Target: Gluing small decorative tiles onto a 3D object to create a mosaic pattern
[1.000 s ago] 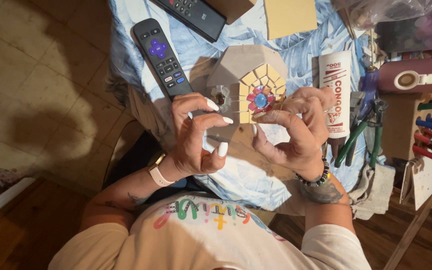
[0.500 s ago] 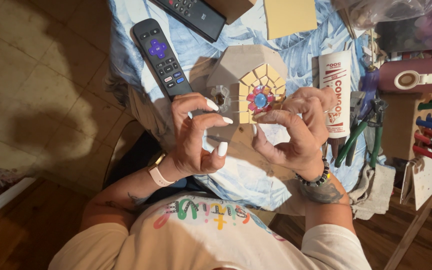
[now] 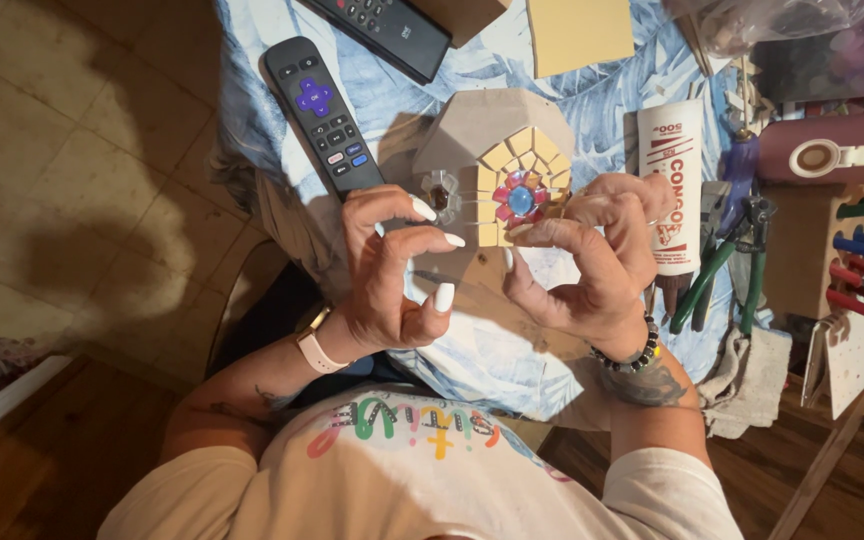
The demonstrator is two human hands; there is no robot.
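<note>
Head view: one frame, seen from above.
Left hand: centre frame, grip spread, fingertips curled, holding nothing, just beside the mosaic piece.
Right hand: grip pinched at the mosaic's lower edge; what it pinches I cannot tell.
Mosaic piece: centre top, yellow tiles around one blue stone, on the tabletop.
Edges: tabletop's left edge drops to open floor.
Counts: two remotes, one glue tube.
Containers: clear bag, upper right, contents unclear.

Left hand: long white nails, pale pink watch strap; right hand: dark beaded bracelet, forearm tattoo; cream short-sleeved T-shirt with multicoloured lettering across chest.
</note>
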